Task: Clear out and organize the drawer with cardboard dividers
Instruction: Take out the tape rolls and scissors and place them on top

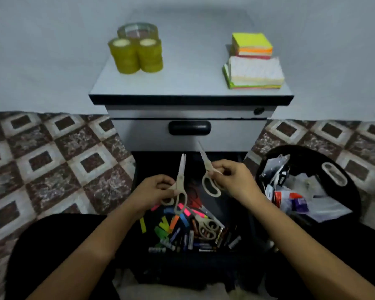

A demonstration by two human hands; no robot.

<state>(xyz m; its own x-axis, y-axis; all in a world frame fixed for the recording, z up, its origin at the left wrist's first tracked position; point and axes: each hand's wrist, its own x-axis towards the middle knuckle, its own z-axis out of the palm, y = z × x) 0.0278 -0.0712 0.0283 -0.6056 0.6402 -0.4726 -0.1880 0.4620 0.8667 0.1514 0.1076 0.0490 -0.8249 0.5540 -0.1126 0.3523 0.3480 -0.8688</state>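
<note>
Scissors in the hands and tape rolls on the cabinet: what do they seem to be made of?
Left scissors and right scissors: cream handles look like matte plastic; pale blades, probably metal, though blur leaves it open. Tape rolls: glossy yellowish translucent film, seemingly plastic, on pale cores.

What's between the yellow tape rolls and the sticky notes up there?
Nothing. In the head view, only bare grey cabinet top lies between the tape rolls and the sticky notes.

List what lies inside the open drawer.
Visible: loose batteries, coloured sticky flags, one pale pair of scissors. The left hand and right hand cover the middle; the dark rear is unreadable.
</note>
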